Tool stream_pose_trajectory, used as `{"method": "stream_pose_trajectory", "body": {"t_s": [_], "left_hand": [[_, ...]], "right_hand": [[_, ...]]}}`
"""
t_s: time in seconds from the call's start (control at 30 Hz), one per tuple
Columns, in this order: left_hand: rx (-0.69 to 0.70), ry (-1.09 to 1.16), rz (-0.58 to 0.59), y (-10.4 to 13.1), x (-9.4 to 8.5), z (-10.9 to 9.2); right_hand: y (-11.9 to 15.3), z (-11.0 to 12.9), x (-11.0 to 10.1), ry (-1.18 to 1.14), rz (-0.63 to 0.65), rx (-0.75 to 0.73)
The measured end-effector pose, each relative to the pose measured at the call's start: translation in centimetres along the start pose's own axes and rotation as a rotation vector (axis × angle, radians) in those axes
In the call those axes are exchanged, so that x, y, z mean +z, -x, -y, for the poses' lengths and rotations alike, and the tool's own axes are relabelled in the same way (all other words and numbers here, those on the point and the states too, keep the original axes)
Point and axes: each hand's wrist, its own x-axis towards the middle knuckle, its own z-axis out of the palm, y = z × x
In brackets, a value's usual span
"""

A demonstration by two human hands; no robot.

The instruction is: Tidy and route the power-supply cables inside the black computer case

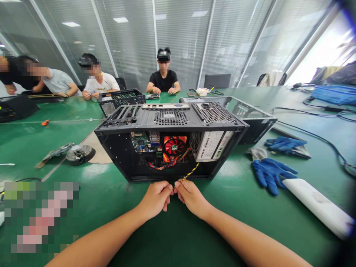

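Observation:
An open black computer case (114,152) rests on its side in front of me, its rear panel facing up. Inside are a green motherboard (140,142), a red fan (175,147) and a white-labelled power supply (213,146). A twisted yellow-and-black cable (191,171) runs out from below the power supply toward me. My right hand (191,198) pinches this cable near its end. My left hand (157,198) is closed at the same spot, fingertips meeting the right ones on the cable. The cable's tip is hidden by my fingers.
Blue work gloves (271,172) and a white elongated object (317,205) lie at right. Behind stands another case (253,128). On the left are a round metal-and-black part (80,154) and a circuit board (55,152). Several people sit across the green table (111,237).

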Motion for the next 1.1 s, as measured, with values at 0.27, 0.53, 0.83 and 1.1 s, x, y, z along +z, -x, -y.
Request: {"method": "stream_pose_trajectory", "body": {"t_s": [0.27,0.53,0.83,1.1], "left_hand": [[-0.164,0.265,0.090,-0.2,-0.2,-0.2],[0.377,-0.414,-0.154,0.8,0.0,-0.3],[-0.202,0.271,0.149,-0.2,-0.4,-0.1],[-0.016,0.062,0.047,-0.4,-0.6,0.1]], "right_hand": [[-0.1,0.0,-0.1,0.004,0.015,0.016],[-0.2,0.0,-0.1,-0.003,-0.021,-0.004],[0.0,-0.3,-0.2,0.001,0.028,-0.024],[-0.2,0.0,0.0,-0.024,-0.011,0.017]]}}
